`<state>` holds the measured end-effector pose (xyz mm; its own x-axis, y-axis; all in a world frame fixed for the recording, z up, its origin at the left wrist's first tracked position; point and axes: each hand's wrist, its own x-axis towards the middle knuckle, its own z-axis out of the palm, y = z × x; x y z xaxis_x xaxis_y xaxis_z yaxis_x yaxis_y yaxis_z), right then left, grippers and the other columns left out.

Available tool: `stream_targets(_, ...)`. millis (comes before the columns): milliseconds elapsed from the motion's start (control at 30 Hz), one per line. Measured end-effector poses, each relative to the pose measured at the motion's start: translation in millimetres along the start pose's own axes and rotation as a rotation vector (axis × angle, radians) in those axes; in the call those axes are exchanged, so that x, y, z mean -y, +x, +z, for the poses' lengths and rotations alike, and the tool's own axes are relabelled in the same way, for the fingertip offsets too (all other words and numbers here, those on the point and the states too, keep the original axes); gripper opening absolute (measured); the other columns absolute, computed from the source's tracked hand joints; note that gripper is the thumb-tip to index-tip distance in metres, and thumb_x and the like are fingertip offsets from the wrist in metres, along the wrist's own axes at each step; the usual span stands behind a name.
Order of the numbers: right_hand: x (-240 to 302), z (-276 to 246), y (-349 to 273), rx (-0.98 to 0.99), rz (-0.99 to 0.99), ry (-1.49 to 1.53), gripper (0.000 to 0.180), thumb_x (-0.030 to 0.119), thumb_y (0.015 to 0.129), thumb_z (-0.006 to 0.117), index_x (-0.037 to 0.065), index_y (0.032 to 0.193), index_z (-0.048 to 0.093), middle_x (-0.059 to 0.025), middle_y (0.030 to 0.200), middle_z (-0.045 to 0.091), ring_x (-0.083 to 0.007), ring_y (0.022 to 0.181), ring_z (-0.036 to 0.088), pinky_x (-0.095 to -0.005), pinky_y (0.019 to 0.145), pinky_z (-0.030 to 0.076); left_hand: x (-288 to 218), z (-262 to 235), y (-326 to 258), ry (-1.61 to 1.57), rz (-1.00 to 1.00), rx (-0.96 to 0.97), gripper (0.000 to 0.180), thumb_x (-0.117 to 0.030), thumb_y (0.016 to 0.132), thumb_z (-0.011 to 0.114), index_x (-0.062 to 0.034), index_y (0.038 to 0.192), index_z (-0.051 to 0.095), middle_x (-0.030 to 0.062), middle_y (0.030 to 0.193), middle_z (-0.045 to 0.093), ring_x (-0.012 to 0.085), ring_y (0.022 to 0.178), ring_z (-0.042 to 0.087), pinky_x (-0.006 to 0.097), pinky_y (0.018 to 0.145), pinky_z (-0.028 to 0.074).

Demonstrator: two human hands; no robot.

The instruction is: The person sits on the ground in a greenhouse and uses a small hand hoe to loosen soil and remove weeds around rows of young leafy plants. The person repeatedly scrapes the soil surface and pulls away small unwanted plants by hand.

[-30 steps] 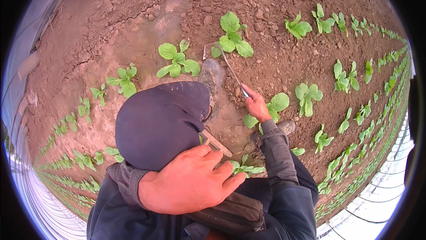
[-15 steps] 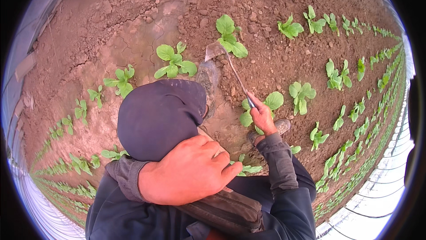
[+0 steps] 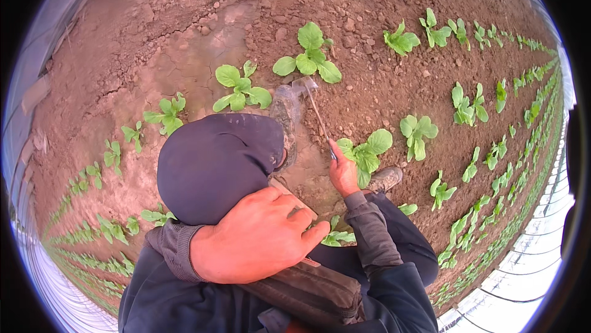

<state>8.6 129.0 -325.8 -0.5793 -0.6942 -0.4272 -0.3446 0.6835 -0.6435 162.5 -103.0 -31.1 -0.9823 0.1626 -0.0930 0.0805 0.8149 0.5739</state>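
A bent knee is set at the picture's centre, with the left hand laid on it at six o'clock. The right hand is placed at three o'clock of the knee, against a seedling. A hand hoe is extended from it toward twelve o'clock, between a boot at nine o'clock and bare soil.

2 hands: left hand, right hand. 1 hoe, 2 boots, seedlings uncountable, many rows to 3 o'clock.
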Motion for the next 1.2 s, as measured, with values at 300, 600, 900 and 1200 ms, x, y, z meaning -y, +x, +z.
stream_targets(300,22.0,24.8,4.0,-0.014,-0.021,0.074,0.06,0.006,0.087,0.059,0.025,0.143,0.056,-0.0276,0.08,0.066,-0.0449,0.076,0.067,-0.0501,0.07,0.054,-5.8,3.4,4.5,-0.025,0.034,0.036,0.036,-0.024,0.076,0.065,-0.0148,0.111,0.069,-0.002,0.085,0.06,0.0181,0.085,0.059,0.032,0.07,0.047)
stream_targets(600,37.7,31.1,70.1,-0.027,-0.103,0.079,0.057,0.009,0.089,0.059,0.025,0.143,0.055,-0.0274,0.093,0.069,-0.0464,0.086,0.067,-0.0528,0.077,0.054,-10.7,-0.7,11.1,0.025,0.022,0.095,0.047,-0.028,0.07,0.071,-0.0148,0.115,0.069,-0.0011,0.091,0.064,0.019,0.092,0.063,0.033,0.076,0.049)
stream_targets(900,-50.5,-12.6,-62.5,0.043,0.066,-0.047,0.059,0.005,0.087,0.058,0.024,0.143,0.056,-0.0277,0.084,0.067,-0.0466,0.078,0.067,-0.053,0.074,0.053,-9.6,-5.6,3.1,-0.024,-0.059,0.168,0.066,-0.031,0.062,0.084,-0.0151,0.124,0.067,0.0005,0.108,0.068,0.0208,0.102,0.065,0.036,0.084,0.05)
stream_targets(1200,-43.6,-3.5,-82.4,-0.009,0.039,0.007,0.061,0.004,0.086,0.056,0.022,0.144,0.054,-0.0286,0.085,0.067,-0.0463,0.079,0.067,-0.0513,0.074,0.054,-15.9,-8.4,12.7,-0.033,-0.055,0.239,0.066,-0.029,0.065,0.085,-0.0128,0.126,0.065,0.0036,0.109,0.069,0.0227,0.102,0.065,0.038,0.087,0.05)
